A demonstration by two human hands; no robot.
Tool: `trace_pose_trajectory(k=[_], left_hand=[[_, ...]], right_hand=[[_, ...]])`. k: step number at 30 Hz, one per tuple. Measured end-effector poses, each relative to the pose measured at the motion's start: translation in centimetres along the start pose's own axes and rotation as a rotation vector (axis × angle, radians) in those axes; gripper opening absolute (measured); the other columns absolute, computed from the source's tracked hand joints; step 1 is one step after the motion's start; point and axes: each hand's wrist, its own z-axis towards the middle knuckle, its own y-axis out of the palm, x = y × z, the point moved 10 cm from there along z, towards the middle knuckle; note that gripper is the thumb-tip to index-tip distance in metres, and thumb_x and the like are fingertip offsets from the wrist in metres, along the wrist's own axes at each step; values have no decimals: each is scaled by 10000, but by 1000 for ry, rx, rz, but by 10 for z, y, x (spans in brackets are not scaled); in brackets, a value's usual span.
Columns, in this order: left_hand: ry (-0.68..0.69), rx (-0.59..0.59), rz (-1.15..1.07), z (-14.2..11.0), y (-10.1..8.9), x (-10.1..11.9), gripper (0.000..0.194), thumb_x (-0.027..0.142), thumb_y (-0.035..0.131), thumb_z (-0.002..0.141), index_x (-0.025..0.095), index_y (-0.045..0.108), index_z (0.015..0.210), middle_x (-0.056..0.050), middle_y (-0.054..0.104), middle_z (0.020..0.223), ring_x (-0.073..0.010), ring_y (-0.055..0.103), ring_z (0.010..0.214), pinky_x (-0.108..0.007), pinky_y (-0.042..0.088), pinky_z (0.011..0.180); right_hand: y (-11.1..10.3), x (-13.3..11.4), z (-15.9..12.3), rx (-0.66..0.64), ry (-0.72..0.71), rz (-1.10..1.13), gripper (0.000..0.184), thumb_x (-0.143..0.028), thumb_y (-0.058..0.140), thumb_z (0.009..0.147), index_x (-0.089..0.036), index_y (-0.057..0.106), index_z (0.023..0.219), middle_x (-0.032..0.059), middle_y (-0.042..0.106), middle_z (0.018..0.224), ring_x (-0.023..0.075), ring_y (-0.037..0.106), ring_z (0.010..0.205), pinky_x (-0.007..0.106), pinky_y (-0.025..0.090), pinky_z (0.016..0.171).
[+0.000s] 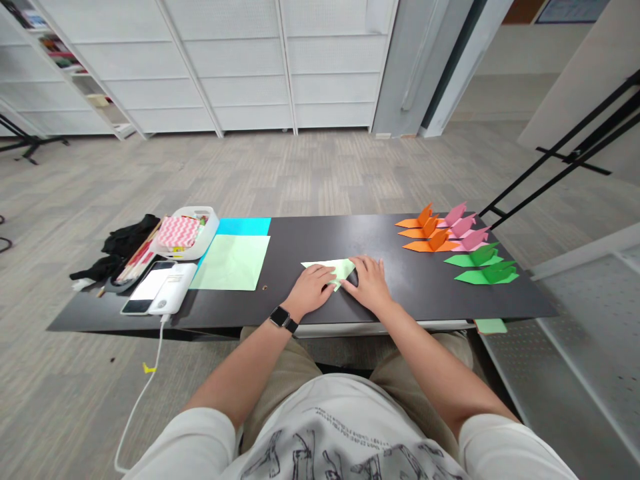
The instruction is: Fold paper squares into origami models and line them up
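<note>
A light green sheet of paper (343,267), folded into a small triangle with its point toward me, lies on the dark table in front of me. My left hand (311,291) rests on its left part, fingers stretched over the paper and pressing it down. At the right corner is my right hand (371,285), its thumb and fingers apart, fingertips touching the paper's edge. Both hands cover parts of the folded paper, so its lower folds are partly hidden.
Light green sheets (235,263) and a blue sheet (245,226) lie left. Beyond them are a white basket (206,243), a phone (145,293) and a cabled power bank (173,288). Folded orange (425,233), pink (470,240) and green (487,274) paper birds stand right.
</note>
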Motion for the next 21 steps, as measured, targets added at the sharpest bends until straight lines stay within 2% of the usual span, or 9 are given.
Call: trace_pose_trajectory(k=[5,9,13,17,19,21], left_hand=[[5,-1,-14,0,-4,3,271,357,680,1010,230,760,1235,-80,710,1419,-286,605,1289,-509,443,1208],[-1,-3,0,0,-6,3,253,372,677,1013,227,759,1203,-69,699,1437,-287,595,1297,-517,424,1217],[-12,-27,15,1,-5,2,263,376,675,1013,231,751,1218,-73,696,1437,-288,587,1298,-525,406,1221],[-33,-47,18,0,-3,0,265,380,676,1009,245,750,1224,-78,690,1446,-285,576,1316,-541,371,1245],[-46,-53,11,-1,-2,-2,268,377,677,1006,257,749,1234,-77,689,1449,-284,572,1331,-566,331,1276],[-56,-54,1,-1,-1,-3,267,372,678,1004,269,750,1240,-70,695,1444,-282,575,1339,-590,278,1308]], right_hand=[[8,4,2,-19,63,-86,664,-517,624,989,-192,503,1555,212,525,1572,434,399,1514,741,189,1254],[11,18,9,-54,134,-124,691,-512,603,994,-185,468,1587,219,467,1632,437,341,1553,757,154,1252],[11,45,22,-111,214,-143,730,-528,593,988,-196,429,1618,212,397,1691,445,253,1599,773,131,1246],[11,81,37,-164,307,-162,784,-545,614,970,-193,398,1637,216,322,1734,457,199,1617,777,131,1238],[5,98,48,-115,334,-157,751,-488,634,959,-187,430,1615,226,331,1727,464,216,1607,786,157,1223],[-7,112,59,-3,356,-120,642,-349,608,950,-164,511,1556,247,406,1677,477,291,1569,796,220,1190]])
